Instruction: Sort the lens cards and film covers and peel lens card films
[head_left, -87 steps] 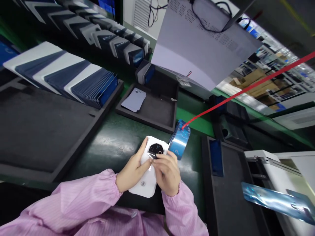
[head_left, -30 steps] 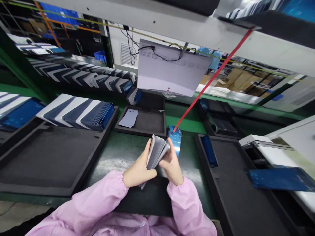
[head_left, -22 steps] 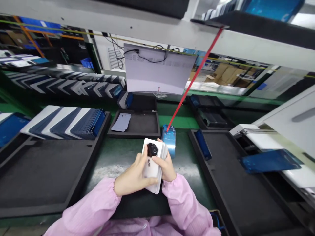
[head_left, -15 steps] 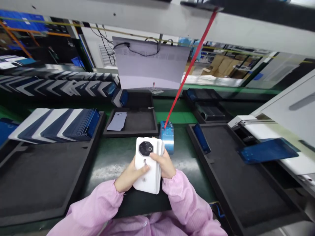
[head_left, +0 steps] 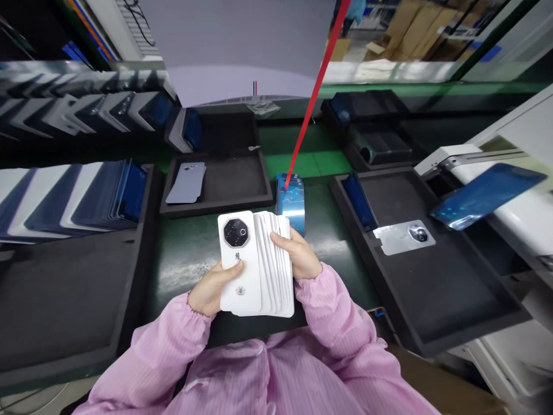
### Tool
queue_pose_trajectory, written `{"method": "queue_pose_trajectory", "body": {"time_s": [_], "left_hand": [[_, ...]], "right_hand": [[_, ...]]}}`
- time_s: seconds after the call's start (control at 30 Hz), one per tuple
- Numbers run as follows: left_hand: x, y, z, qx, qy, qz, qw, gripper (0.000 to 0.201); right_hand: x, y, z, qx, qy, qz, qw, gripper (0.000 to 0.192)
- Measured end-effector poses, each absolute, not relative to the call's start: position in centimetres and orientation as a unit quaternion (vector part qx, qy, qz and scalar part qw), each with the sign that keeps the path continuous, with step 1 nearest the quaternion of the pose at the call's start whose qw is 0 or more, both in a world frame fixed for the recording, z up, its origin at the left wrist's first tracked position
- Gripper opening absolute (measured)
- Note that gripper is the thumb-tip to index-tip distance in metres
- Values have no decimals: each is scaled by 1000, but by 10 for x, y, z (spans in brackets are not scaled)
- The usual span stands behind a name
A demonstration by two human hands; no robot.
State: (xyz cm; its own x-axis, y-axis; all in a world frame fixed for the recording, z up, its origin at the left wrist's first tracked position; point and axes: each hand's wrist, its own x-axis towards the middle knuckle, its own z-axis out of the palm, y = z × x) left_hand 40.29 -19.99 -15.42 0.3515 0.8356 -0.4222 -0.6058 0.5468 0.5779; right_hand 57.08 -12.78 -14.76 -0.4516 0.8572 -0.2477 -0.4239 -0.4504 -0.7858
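Observation:
Both my hands hold a fanned stack of white phone back covers [head_left: 259, 265] just above the green bench. The top cover shows a black octagonal camera panel [head_left: 235, 232]. My left hand [head_left: 209, 288] grips the stack from the lower left, its thumb lying on the top cover. My right hand [head_left: 300, 256] holds the right edge of the stack, fingers curled over it. A shiny blue roll of film [head_left: 291, 203] stands just beyond the stack, with a red strip [head_left: 311, 104] rising from it.
A black foam tray [head_left: 216, 187] ahead holds one grey cover [head_left: 186, 183]. Rows of white and blue covers [head_left: 69, 196] lean at the left. The right black tray [head_left: 432, 276] holds a silver cover [head_left: 404, 236]. A blue film sheet [head_left: 484, 193] lies on a white machine.
The stack was turned from edge-on to face-up, and the covers are now fanned out to the right. The view has tilted down; a silver cover now shows in the right tray.

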Motion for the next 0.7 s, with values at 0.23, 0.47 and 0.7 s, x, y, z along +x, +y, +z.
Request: {"method": "queue_pose_trajectory", "body": {"time_s": [0.23, 0.47, 0.7], "left_hand": [[399, -200, -158, 118, 353, 433, 821, 53], [399, -201, -160, 133, 346, 438, 819, 52], [399, -205, -166, 188, 297, 459, 816, 43]], "right_hand": [[571, -126, -147, -333, -319, 772, 437, 38], [571, -128, -142, -344, -331, 759, 443, 46], [582, -139, -133, -246, -400, 784, 406, 87]]}}
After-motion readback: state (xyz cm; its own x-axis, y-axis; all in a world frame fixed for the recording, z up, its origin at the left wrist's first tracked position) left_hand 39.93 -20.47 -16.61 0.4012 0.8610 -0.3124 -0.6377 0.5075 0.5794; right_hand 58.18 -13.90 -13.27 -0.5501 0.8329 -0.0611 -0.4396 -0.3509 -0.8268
